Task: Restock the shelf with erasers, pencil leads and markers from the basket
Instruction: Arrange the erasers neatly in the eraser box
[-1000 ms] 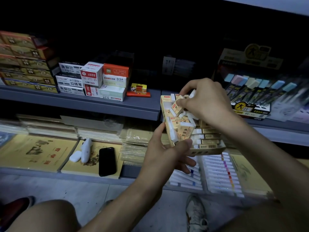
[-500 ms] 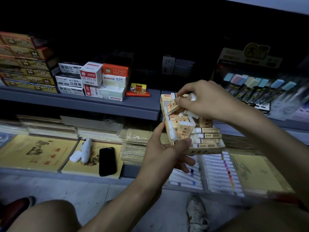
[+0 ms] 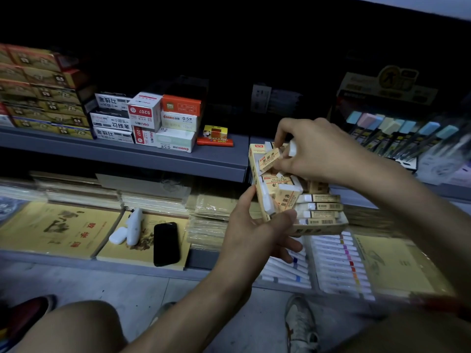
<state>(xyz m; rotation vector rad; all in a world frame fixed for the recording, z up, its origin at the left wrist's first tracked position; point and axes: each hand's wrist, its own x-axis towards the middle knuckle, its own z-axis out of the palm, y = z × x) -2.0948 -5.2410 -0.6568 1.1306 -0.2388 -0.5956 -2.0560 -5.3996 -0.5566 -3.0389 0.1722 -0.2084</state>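
Facing dim grey shelves (image 3: 153,161) above a tiled floor (image 3: 127,289), we hold the open eraser box (image 3: 318,226) before them, left hand (image 3: 254,238) curled round its corner; our right hand (image 3: 318,154) pinches one eraser (image 3: 270,160), long axis tilted up rightward.

Head camera, close, facing forward-down toward shelf (image 3: 219,161).

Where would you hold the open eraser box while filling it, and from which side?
Probably by its closed base and side wall, coming from below, as the left hand does. The box is tilted with its open face up and loose erasers inside, so a grip from above would block them.
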